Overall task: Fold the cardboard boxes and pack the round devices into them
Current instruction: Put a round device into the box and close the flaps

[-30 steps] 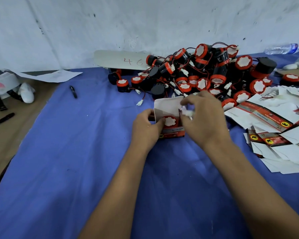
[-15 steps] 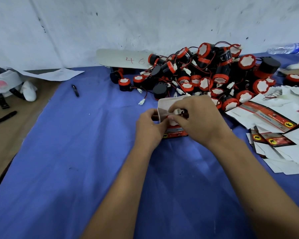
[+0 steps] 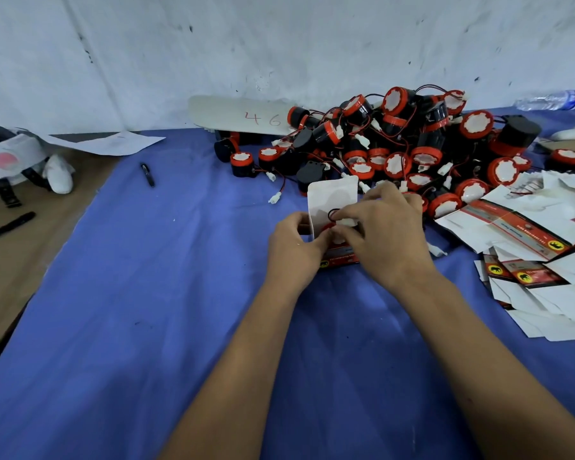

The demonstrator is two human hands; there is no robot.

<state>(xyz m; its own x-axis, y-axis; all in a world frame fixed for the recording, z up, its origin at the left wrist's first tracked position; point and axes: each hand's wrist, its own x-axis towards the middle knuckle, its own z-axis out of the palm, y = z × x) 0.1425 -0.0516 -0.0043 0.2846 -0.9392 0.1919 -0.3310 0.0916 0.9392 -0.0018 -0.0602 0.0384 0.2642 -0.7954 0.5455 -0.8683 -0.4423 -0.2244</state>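
While left hand (image 3: 294, 247) grips box (image 3: 332, 200) | right hand (image 3: 384, 234) fingers pinch connector (image 3: 346, 222) | board (image 3: 239, 116) reads "46" (red)

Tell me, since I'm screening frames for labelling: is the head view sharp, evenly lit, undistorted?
Head view: soft overall, print on the box unreadable; wide-angle bending curves the blue cloth edges; light is diffuse, faint shadows under both forearms, no glare; left hand and right hand slightly blurred.

Device inside box (image 3: 332, 207) mostly hidden by fingers (image 3: 346, 235); box print (image 3: 341, 259) unreadable.
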